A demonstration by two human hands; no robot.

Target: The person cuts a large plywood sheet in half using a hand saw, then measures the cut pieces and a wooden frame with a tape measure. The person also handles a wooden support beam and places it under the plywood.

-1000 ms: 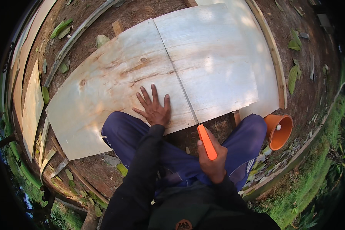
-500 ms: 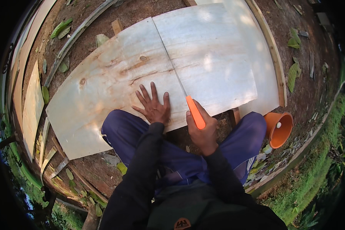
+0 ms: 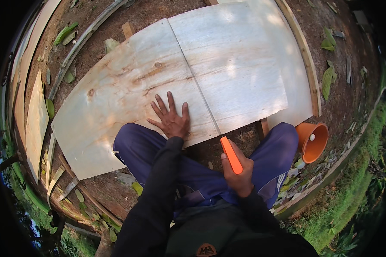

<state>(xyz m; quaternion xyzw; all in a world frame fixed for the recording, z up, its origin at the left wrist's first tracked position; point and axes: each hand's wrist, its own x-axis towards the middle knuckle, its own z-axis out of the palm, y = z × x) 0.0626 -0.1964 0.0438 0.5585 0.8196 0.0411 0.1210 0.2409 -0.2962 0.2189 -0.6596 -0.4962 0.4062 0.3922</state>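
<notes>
Head view: the left hand (image 3: 171, 121) presses flat, fingers spread, on a thin plywood sheet (image 3: 128, 85) lying across the ground – light, bendy, best steadied beside the cut. The right hand (image 3: 238, 173) grips an orange-handled knife (image 3: 230, 154) at the sheet's near edge.

1. One plywood sheet (image 3: 128, 90), scored by one line.
2. One orange-handled knife (image 3: 230, 155).
3. Two hands: left (image 3: 171, 120), right (image 3: 238, 173).
4. One orange pot (image 3: 313, 143).
5. One long batten (image 3: 302, 55) at the sheet's right edge.
6. One small board (image 3: 35, 115) at far left.
</notes>
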